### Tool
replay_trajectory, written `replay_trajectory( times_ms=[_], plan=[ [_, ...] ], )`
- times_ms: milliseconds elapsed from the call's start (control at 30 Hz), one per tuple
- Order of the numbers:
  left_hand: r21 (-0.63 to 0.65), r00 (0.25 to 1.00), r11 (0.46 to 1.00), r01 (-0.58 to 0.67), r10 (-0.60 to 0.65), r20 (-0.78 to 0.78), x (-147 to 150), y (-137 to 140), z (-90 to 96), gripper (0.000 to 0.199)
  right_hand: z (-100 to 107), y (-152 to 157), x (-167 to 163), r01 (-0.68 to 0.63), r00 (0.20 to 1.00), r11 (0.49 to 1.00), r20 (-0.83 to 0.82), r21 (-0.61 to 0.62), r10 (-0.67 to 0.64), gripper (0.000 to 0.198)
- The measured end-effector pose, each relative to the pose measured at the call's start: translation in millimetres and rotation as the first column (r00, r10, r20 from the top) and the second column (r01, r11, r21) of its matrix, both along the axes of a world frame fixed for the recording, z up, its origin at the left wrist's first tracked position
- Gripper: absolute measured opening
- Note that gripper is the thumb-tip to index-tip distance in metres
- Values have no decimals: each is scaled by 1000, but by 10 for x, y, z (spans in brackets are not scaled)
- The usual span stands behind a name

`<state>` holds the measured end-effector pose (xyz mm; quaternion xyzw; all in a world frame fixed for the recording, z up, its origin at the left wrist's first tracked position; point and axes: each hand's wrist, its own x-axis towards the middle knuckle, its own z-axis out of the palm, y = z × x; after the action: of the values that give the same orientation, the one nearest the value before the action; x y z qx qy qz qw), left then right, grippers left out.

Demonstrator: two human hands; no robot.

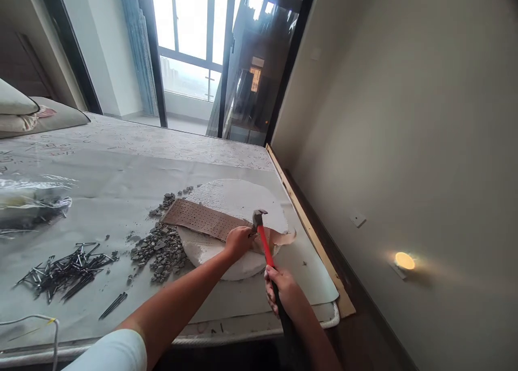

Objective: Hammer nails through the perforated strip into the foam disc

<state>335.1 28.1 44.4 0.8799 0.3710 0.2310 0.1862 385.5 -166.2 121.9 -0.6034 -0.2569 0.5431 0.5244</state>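
Observation:
My right hand (pixel 284 291) grips the black lower handle of a claw hammer (pixel 266 245) with a red shaft. The hammer head is over the fingertips of my left hand (pixel 238 242). That hand is pinched closed on what looks like a nail, mostly hidden by the fingers and hammer head. Beneath it, a brown strip dotted with holes (pixel 204 220) lies across a round white slab (pixel 234 191); the strip's right end curls up. Grey rubble (pixel 162 252) is heaped along the slab's left side. A pile of dark nails (pixel 75 271) lies further left.
A grey sheet (pixel 121 176) covers the mattress-like surface. Several nails (pixel 113 305) lie apart near its front. A clear plastic bag (pixel 32 201) and a white cable (pixel 54 328) are at left. A wooden board (pixel 309 230) edges the right side, beside the wall (pixel 384 144).

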Motion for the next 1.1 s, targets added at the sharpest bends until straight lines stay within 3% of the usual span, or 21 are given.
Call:
replay_trajectory(
  times_ms=[200,367,500,667,833,967,1100],
  plan=[
    [2,999,999,41,-41,-10,6,6,0,27,3,-19,7,54,999,992,-14,114,-53,43],
    [-9,1000,1000,11,-11,-10,15,14,5,21,-13,18,47,27,999,999,-33,38,-25,48],
    [0,1000,1000,30,-30,-1,8,16,-1,23,1,6,71,63,998,987,-10,151,-62,43],
    [16,1000,999,28,-28,-12,-5,17,-6,26,-18,19,50,5,1000,1000,-19,22,-4,45],
    [10,999,999,45,-45,-30,-6,17,-1,24,12,9,34,40,999,994,11,100,-41,41],
    [-1,999,1000,26,-26,-32,-13,-1,22,26,13,11,20,11,1000,1000,11,-26,-11,45],
    [12,999,1000,26,-26,-32,-19,-22,7,26,-4,-8,23,35,999,996,35,80,-38,44]
  ],
)
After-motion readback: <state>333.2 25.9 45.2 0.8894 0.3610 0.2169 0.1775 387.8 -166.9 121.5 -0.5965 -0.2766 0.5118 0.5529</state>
